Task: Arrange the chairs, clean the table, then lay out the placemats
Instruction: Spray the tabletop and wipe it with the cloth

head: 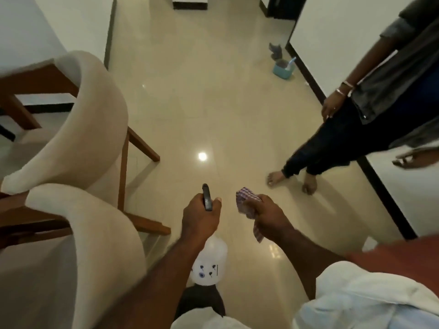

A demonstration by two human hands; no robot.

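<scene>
The shiny tiled floor [213, 103] is taking up most of the view, and the white-topped table [28, 32] is sitting at its left edge. Two padded chairs are standing against the table's near side. The farther chair [95, 119] is tucked partly under the table, and the nearer chair [95, 245] is standing right beside it on the camera's side. Another person [356, 134] is standing barefoot well away from the table, across the open floor.

Nearer the camera, and apart from the table, the spray bottle [209, 264] is hanging upright below the left hand [202, 217]. That hand is gripping the bottle's neck, with its dark trigger head poking out above the knuckles. The right hand [263, 214] is bunching a checked cloth [247, 205] in a closed fist, with one corner dangling. A small teal tub [282, 68] is sitting on the floor far from the table, by the opposite wall.

With the chairs looking lined up and the cleaning things in both hands, the work appears to be moving into the table-cleaning step. No placemats are showing. Both hands are pointing away from the table, so the next move is probably calling for a turn to the left. After that, the person is likely needing to bring the nozzle over the tabletop, squeeze the trigger and follow with the cloth.
</scene>
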